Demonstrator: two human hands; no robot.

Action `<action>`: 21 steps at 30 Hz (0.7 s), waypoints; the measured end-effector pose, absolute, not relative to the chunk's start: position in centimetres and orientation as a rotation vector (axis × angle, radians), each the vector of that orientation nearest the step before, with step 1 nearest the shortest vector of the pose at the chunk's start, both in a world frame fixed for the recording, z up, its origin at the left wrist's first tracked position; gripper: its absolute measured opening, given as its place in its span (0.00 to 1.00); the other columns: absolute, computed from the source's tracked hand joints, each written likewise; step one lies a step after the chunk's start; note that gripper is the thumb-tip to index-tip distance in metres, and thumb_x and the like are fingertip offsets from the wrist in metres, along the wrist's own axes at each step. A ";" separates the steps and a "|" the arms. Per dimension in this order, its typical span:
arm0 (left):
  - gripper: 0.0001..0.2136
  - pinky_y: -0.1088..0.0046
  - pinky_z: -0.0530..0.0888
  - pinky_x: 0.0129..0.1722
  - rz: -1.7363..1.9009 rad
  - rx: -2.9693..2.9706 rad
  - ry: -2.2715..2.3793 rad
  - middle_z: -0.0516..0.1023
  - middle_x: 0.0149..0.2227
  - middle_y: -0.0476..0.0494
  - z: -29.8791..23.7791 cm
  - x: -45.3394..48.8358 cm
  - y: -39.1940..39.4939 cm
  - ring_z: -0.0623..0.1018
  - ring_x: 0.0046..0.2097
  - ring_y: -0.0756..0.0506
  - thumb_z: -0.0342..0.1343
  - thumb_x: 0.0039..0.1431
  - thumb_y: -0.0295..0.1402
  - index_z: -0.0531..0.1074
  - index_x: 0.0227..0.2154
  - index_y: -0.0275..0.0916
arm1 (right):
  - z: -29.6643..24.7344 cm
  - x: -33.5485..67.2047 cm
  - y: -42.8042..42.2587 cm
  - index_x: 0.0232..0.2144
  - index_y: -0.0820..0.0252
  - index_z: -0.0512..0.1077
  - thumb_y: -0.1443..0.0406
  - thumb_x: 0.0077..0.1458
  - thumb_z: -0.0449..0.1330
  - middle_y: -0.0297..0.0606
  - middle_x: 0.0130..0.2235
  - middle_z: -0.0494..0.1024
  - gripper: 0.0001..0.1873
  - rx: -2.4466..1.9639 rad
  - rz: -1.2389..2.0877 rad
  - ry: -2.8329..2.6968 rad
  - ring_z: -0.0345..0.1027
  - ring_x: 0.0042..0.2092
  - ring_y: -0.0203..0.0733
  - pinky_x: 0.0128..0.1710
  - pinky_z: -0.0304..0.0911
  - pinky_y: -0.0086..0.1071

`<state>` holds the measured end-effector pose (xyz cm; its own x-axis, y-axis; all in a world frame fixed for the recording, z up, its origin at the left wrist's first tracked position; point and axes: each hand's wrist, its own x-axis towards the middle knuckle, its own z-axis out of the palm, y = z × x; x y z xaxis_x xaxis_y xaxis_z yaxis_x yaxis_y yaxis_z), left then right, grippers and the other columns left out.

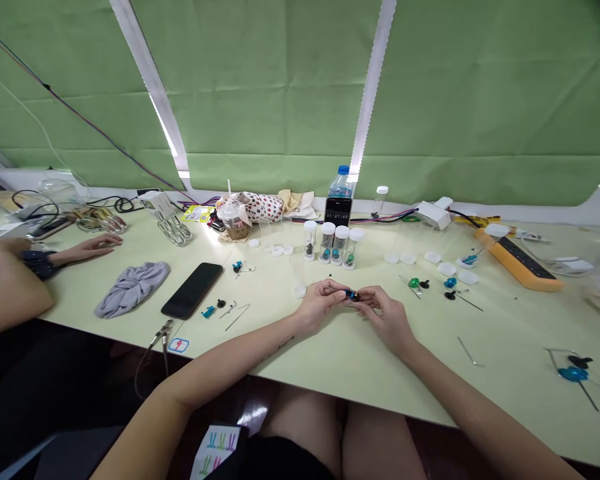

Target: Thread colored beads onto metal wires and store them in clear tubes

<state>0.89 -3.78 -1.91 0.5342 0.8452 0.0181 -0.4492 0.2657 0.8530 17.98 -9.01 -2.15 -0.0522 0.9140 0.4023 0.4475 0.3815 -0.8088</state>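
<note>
My left hand [321, 303] and my right hand [384, 313] meet over the pale green table [360, 353], both pinched on a small blue and black part [351, 294] held between the fingertips. Just beyond them stand several clear vials with white caps [332, 243], some with blue or green pieces inside. Loose white caps [300, 291] lie close to my left hand. Small green, blue and black parts with metal pins [420, 284] lie to the right of my right hand.
A black phone [192, 290] and a grey cloth [131, 287] lie at left, a timer [338, 209] and water bottle [341, 182] at the back, a yellow power strip [520, 264] at right. Another person's hand [91, 248] rests on the far left.
</note>
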 end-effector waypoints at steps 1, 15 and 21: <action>0.15 0.65 0.70 0.46 0.923 0.943 0.495 0.79 0.34 0.38 -1.9 0.9 -3.8 0.78 0.35 0.47 0.66 0.44 0.34 0.73 0.33 0.31 | -2.1 18.0 -9.0 0.39 0.56 0.65 0.56 0.56 0.56 0.37 0.34 0.76 0.12 -1.221 0.608 -1.667 0.73 0.31 0.39 0.30 0.72 0.34; 0.16 0.65 0.70 0.44 0.939 0.929 0.508 0.79 0.34 0.38 -1.8 1.0 -3.9 0.78 0.35 0.47 0.67 0.41 0.35 0.73 0.31 0.31 | -2.3 17.9 -9.0 0.39 0.56 0.65 0.53 0.56 0.54 0.37 0.32 0.76 0.14 -1.253 0.681 -1.630 0.72 0.29 0.40 0.29 0.72 0.36; 0.14 0.64 0.70 0.45 0.939 0.958 0.497 0.79 0.33 0.38 -1.6 0.9 -4.0 0.78 0.36 0.46 0.66 0.44 0.34 0.73 0.32 0.31 | -2.1 18.0 -9.0 0.38 0.56 0.66 0.54 0.56 0.54 0.38 0.33 0.76 0.14 -1.246 0.694 -1.631 0.72 0.30 0.40 0.30 0.71 0.35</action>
